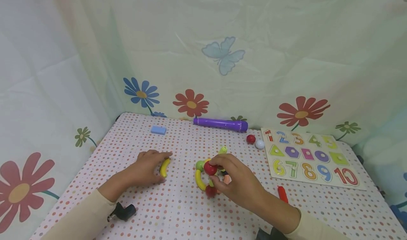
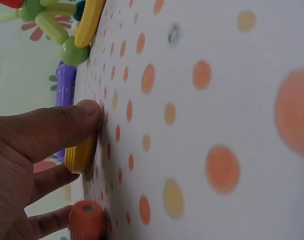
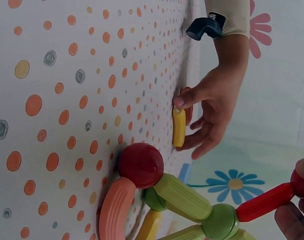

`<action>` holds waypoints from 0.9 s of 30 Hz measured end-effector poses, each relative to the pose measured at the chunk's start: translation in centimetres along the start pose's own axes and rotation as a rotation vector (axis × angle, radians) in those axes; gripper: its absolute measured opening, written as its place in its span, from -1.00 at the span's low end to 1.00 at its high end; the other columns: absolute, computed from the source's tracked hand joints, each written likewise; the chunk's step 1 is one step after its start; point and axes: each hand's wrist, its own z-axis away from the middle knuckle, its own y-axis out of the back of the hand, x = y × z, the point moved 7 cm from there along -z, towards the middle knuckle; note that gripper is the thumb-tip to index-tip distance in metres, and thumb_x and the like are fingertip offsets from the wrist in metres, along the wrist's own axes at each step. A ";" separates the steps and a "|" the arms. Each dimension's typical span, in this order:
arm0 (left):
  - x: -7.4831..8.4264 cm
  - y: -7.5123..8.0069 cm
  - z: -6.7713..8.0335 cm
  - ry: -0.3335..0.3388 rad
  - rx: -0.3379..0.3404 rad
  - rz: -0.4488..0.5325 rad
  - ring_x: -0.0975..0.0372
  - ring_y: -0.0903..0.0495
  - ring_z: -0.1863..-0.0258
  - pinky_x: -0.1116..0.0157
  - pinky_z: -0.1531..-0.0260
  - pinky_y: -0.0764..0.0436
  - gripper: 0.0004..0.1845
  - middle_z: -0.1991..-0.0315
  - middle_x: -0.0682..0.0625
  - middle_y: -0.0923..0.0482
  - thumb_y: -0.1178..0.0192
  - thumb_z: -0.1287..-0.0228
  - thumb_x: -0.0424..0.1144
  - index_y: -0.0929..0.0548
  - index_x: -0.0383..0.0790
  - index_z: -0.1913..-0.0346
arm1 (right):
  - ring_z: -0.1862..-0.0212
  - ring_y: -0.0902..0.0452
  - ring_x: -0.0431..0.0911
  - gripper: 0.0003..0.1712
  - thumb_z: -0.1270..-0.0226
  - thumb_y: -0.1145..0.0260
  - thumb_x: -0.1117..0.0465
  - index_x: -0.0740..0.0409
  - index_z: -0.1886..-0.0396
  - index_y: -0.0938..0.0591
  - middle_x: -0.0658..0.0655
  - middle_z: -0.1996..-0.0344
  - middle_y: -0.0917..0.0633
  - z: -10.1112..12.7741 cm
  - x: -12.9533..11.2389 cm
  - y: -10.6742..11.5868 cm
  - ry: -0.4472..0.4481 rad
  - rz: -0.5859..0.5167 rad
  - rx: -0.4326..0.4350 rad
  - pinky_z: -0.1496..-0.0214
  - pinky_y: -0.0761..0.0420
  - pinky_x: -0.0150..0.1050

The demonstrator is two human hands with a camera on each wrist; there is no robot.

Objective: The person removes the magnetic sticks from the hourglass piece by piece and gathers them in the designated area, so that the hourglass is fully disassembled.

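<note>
Head view shows your left hand [image 1: 148,167] pinching a yellow curved stick [image 1: 164,167] flat on the table [image 1: 178,215]. Your right hand [image 1: 236,181] clamps the red ball [image 1: 210,168] atop the stick-and-ball build [image 1: 206,178], just right; tug hard and the joints could pop apart.

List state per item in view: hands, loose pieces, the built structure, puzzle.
left hand: pinching yellow curved piece flat on the table
right hand: gripping red ball atop stick-and-ball structure
purple marker: capped, lying
number puzzle: all pieces seated
red stick: loose, lying
</note>
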 end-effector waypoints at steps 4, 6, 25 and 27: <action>-0.8 0.3 0.2 0.000 0.002 0.009 0.02 -0.32 -0.38 -0.20 -0.36 -0.12 -0.05 -0.33 0.12 -0.50 -0.59 -0.05 -0.04 -0.37 0.06 -0.53 | -0.01 -0.63 -0.15 -0.34 -0.01 -0.62 0.46 0.14 -0.12 -0.55 0.02 -0.07 -0.61 0.0 0.0 0.0 0.002 -0.001 0.004 -0.02 -0.68 -0.29; -1.2 0.3 0.3 0.008 0.004 0.009 0.01 -0.31 -0.39 -0.21 -0.36 -0.13 -0.05 -0.33 0.11 -0.50 -0.60 -0.03 -0.04 -0.38 0.07 -0.52 | -0.01 -0.63 -0.15 -0.34 -0.01 -0.62 0.46 0.14 -0.12 -0.55 0.03 -0.07 -0.61 -0.1 0.0 0.0 0.002 0.001 0.003 -0.01 -0.68 -0.29; -2.9 1.1 1.8 0.011 0.005 0.036 0.01 -0.37 -0.31 -0.18 -0.27 -0.22 -0.01 -0.25 0.10 -0.56 -0.65 0.08 -0.12 -0.42 0.06 -0.49 | -0.02 -0.62 -0.16 -0.31 0.01 -0.63 0.45 0.13 -0.12 -0.54 0.02 -0.06 -0.61 -0.1 0.0 0.0 -0.001 0.014 0.003 -0.02 -0.68 -0.31; -2.7 1.2 1.9 -0.001 0.010 0.031 0.00 -0.34 -0.34 -0.20 -0.28 -0.20 0.01 -0.31 0.07 -0.52 -0.65 0.09 -0.12 -0.40 0.06 -0.50 | -0.02 -0.62 -0.16 -0.32 0.00 -0.63 0.46 0.13 -0.13 -0.54 0.02 -0.06 -0.61 0.0 -0.1 0.0 -0.002 0.009 0.002 -0.02 -0.68 -0.29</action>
